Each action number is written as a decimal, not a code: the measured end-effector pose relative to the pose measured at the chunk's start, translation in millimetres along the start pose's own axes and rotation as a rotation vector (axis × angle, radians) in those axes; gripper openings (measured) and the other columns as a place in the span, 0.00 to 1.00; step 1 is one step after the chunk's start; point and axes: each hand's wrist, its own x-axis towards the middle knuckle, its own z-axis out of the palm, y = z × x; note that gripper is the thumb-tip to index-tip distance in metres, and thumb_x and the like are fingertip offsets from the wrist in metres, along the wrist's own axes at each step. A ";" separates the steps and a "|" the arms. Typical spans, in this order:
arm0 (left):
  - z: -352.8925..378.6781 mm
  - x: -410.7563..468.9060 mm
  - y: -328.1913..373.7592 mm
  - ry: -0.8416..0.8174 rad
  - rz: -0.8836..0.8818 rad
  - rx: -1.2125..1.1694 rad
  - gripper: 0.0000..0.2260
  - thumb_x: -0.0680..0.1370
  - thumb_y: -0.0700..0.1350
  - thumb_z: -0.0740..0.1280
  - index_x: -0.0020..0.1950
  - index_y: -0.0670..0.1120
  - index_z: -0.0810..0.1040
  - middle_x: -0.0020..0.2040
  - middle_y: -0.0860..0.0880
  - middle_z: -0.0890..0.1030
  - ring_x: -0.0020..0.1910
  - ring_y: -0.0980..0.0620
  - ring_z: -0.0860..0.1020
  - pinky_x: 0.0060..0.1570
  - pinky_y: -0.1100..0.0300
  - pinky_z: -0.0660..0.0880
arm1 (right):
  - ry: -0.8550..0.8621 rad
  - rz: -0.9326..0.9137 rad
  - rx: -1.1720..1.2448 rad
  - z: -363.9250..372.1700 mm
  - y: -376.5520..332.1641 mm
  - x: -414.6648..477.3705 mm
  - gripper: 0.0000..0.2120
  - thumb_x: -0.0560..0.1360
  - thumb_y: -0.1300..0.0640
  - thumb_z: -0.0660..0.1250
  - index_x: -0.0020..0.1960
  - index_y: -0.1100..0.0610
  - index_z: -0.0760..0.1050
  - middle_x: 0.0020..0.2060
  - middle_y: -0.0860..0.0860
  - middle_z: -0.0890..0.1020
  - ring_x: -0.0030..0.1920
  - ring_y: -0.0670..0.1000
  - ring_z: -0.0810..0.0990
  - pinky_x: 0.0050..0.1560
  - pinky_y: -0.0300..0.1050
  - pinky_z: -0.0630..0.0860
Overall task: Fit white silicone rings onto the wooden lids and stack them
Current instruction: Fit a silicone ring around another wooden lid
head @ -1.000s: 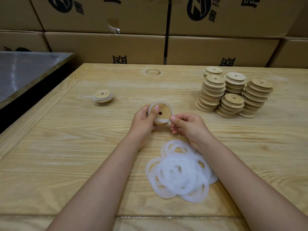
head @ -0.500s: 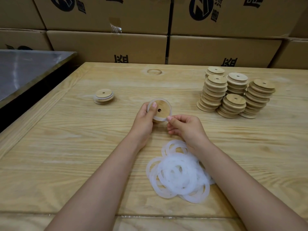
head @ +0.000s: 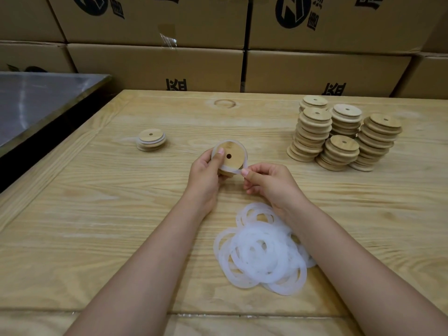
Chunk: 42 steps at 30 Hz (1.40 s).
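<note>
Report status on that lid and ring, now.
Left hand grips wooden lid, thumb on its face. Right hand pinches white ring at lid's near edge, ring only partly on. Nothing blocking; loose rings pile lies by right wrist.

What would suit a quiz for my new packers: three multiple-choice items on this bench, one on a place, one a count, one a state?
1. Where is the ring pile?
A. on the table, nearest the person
B. in a carton
C. on a shelf
2. How many lid stacks stand at far right?
A. two
B. five
C. nine
3. The ring on the held lid is:
A. lying flat
B. partly on, pinched by the right hand
C. untouched
Key: 1A, the pile lies on the near table; 2B, five stacks cluster there; 3B, the left hand holds the lid while the ring stretches toward the right hand.
</note>
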 end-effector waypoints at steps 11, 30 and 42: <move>-1.8 -0.3 -1.3 -0.146 -0.010 0.008 0.08 0.80 0.40 0.61 0.58 0.45 0.70 0.47 0.46 0.80 0.46 0.51 0.79 0.49 0.58 0.77 | 0.102 -0.020 0.060 5.0 3.3 -3.8 0.08 0.75 0.59 0.69 0.38 0.59 0.80 0.31 0.52 0.82 0.34 0.48 0.80 0.36 0.38 0.77; -0.8 1.4 -1.6 0.060 -0.056 -0.049 0.06 0.79 0.44 0.64 0.50 0.41 0.72 0.46 0.41 0.80 0.41 0.46 0.82 0.37 0.58 0.80 | 0.049 -0.035 -0.190 5.8 -4.8 -5.9 0.07 0.77 0.61 0.66 0.41 0.62 0.78 0.28 0.51 0.78 0.29 0.46 0.75 0.35 0.38 0.75; 2.3 1.7 -6.0 -0.064 -0.052 0.031 0.07 0.81 0.44 0.61 0.56 0.43 0.69 0.48 0.46 0.79 0.48 0.49 0.79 0.52 0.56 0.77 | 0.145 -0.053 -0.019 7.2 2.2 -9.9 0.08 0.75 0.61 0.68 0.38 0.60 0.80 0.28 0.50 0.79 0.31 0.46 0.78 0.34 0.36 0.76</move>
